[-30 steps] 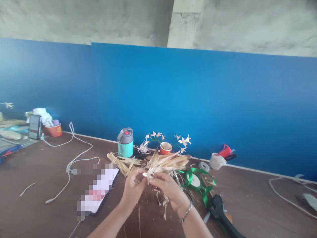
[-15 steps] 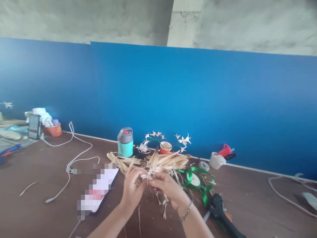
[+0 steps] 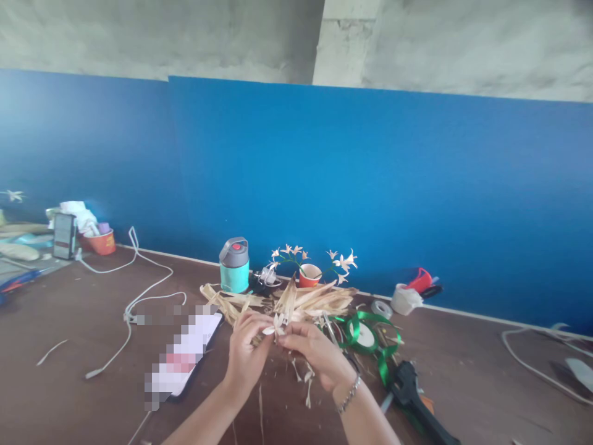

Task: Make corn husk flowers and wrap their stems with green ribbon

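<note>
My left hand and my right hand meet over the brown table, both pinched on a small pale straw flower held between the fingertips. Its petals fan out above my fingers. A bracelet sits on my right wrist. Just behind the hands lies a heap of dry straw strips. Loose straw scraps are scattered on the table under my hands.
A teal flask and an orange cup holding finished straw flowers stand at the blue wall. Green ribbon spool, black glue gun, tape rolls lie right. A phone and white cable lie left.
My hands have stayed in place, with the fingers shifting slightly on the small flower. The view has dipped a little.
</note>
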